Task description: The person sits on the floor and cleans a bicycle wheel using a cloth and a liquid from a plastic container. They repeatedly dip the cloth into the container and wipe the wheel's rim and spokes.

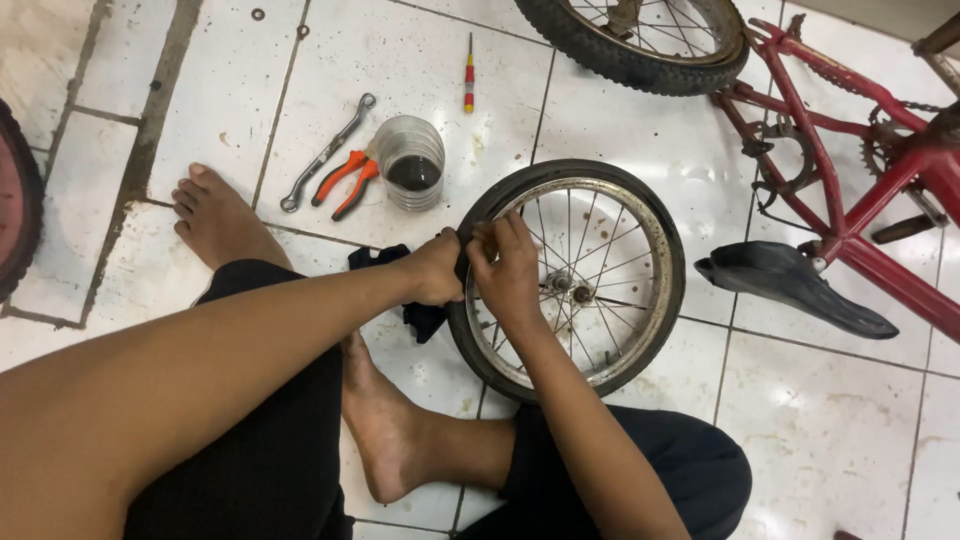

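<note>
A small spoked bicycle wheel point(600, 215) with a black tyre lies flat on the white floor tiles in front of my crossed legs. My left hand point(437, 268) grips the tyre at its left edge, fingers closed over the rubber. Just to its right, my right hand point(508, 268) pinches the same stretch of tyre and rim from the inside, over the spokes. A dark cloth point(420, 315) lies under my left hand, beside the wheel.
A clear plastic cup point(410, 162) with dark liquid, orange-handled pliers point(342, 183), a metal spanner point(326, 152) and a red-yellow screwdriver point(468, 75) lie beyond my left foot point(215, 218). An upturned red bicycle frame point(850, 170), its black saddle point(790, 285) and another wheel point(640, 40) are at right.
</note>
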